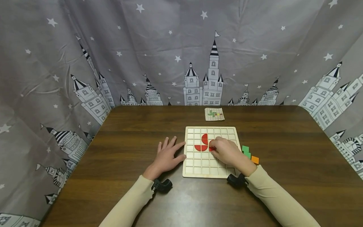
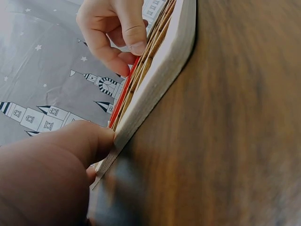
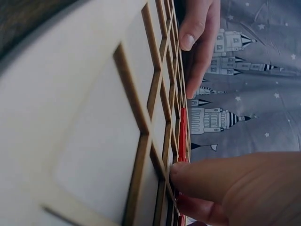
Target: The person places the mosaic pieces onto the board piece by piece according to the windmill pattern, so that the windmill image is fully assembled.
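Observation:
A pale wooden grid board (image 1: 193, 170) lies flat on the table. Red quarter-round tiles sit in its middle cells: one pair forms an upright half circle (image 1: 204, 139), another a lower half circle (image 1: 200, 148). My right hand (image 1: 227, 151) reaches over the board with fingers bent, its thumb and forefinger at a red tile (image 1: 210, 149) that they partly cover. In the right wrist view, the right thumb (image 3: 211, 181) presses close to the grid. My left hand (image 1: 165, 158) lies with fingers spread, its thumb and forefinger touching the board's left edge.
Beside the board's right edge are green tiles (image 1: 245, 148) and an orange tile (image 1: 255, 160), partly behind the right forearm. A small printed pattern card (image 1: 214, 114) lies at the back of the brown table (image 1: 136, 132). A grey castle-print curtain (image 1: 158, 37) hangs behind.

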A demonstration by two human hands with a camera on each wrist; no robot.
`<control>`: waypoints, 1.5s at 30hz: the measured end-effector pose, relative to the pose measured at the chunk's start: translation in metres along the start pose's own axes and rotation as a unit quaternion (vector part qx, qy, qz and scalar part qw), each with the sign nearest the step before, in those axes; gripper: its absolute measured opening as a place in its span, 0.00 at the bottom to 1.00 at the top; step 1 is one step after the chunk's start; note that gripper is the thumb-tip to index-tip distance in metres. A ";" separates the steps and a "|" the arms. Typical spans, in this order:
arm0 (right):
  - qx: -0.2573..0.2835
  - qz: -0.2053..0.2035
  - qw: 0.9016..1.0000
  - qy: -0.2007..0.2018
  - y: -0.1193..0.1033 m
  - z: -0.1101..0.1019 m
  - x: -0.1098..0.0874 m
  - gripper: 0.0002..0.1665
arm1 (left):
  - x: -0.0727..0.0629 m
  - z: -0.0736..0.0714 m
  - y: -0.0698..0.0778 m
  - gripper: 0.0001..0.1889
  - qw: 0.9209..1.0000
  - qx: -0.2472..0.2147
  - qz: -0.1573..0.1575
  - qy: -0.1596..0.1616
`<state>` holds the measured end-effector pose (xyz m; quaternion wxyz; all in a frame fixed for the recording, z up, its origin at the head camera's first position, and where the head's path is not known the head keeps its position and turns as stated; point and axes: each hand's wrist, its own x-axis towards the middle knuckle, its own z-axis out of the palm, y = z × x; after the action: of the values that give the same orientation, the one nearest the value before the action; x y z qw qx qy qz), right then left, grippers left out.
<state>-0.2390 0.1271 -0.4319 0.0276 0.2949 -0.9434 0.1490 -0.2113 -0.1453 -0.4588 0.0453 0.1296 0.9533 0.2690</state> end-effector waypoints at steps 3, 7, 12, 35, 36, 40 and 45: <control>0.000 -0.002 1.000 0.003 0.000 0.001 0.000 0.06 | 0.000 0.000 0.000 0.31 1.000 0.000 0.000 -0.001; 0.000 -0.003 1.000 0.009 0.000 0.001 -0.001 0.07 | 0.000 -0.001 0.000 0.31 1.000 0.001 -0.001 0.000; 0.006 0.001 1.000 0.008 -0.001 0.001 -0.003 0.08 | 0.001 0.000 -0.001 0.31 1.000 0.001 0.001 -0.001; 0.035 -0.003 0.999 0.025 0.017 -0.015 -0.016 0.11 | 0.002 0.003 -0.002 0.31 1.000 -0.001 0.003 0.002; 0.035 0.000 0.999 0.030 0.019 -0.017 -0.019 0.11 | 0.002 0.003 -0.001 0.31 1.000 0.000 0.003 0.002; 0.030 0.021 0.999 0.036 0.031 -0.025 -0.033 0.11 | 0.002 0.004 -0.001 0.30 1.000 0.002 0.004 0.003; 0.036 0.047 0.998 0.035 0.043 -0.034 -0.053 0.13 | 0.002 0.003 -0.001 0.30 1.000 0.003 0.001 0.006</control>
<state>-0.2208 0.1995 -0.4178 0.0425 0.2454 -0.9488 0.1944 -0.2125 -0.1443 -0.4614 0.0389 0.1293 0.9542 0.2669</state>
